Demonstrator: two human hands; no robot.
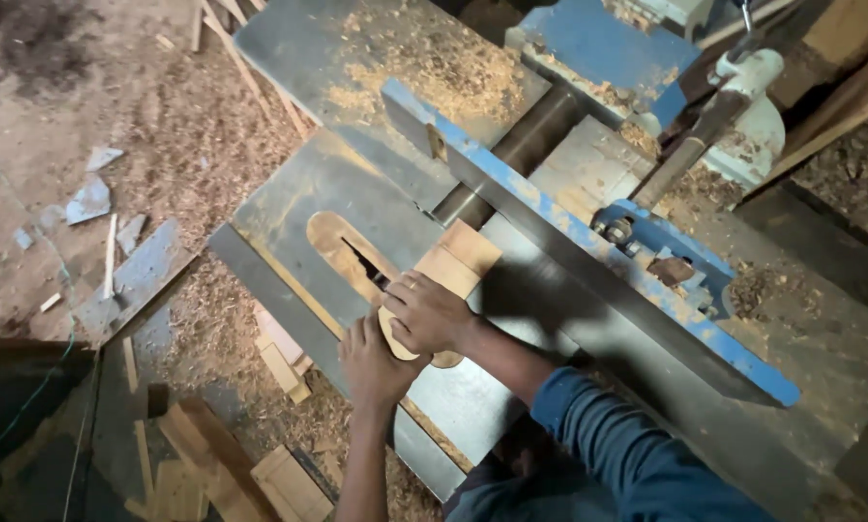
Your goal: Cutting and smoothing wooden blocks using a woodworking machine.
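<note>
A small flat wooden piece (456,261) with a rounded near end lies on the grey steel saw table (327,184). My right hand (426,311) presses down on top of it, a ring on one finger. My left hand (374,365) holds its rounded near edge at the table's front. Just ahead of the piece is the oval wooden throat insert (334,242) with the dark saw slot (364,263). A long blue and grey fence (588,242) runs diagonally to the right of my hands.
Sawdust (434,72) covers the far table and floor. A planer cutter roller (526,145) sits beyond the fence. Wood offcuts (226,459) lie on the floor at lower left, and a plank (134,280) with scraps further left.
</note>
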